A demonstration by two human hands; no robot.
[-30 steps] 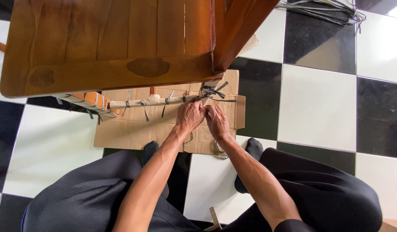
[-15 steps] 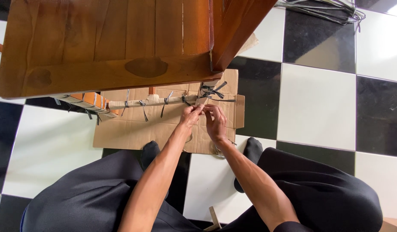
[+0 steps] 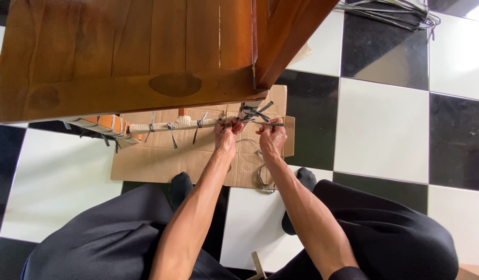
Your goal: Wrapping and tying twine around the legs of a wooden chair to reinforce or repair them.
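Note:
A pale wrapped rod (image 3: 161, 126) runs left to right under a brown wooden table (image 3: 130, 52), with several grey strips tied around it. My left hand (image 3: 225, 136) pinches the rod near its right end. My right hand (image 3: 272, 139) sits just to the right and grips a grey strip (image 3: 260, 115) that fans out in loose ends there. Both hands work over a flat sheet of cardboard (image 3: 161, 158) on the floor. A small coil of grey strip (image 3: 265, 179) lies on the cardboard below my right wrist.
The floor is black and white tile (image 3: 384, 129). A bundle of grey strips (image 3: 390, 11) lies at the top right. My legs in dark trousers and dark socks (image 3: 181, 184) frame the cardboard. The rod's left end (image 3: 107, 127) has orange wrapping.
Both hands have shifted slightly up toward the rod's right end, and the right hand has drawn a strip out to the right.

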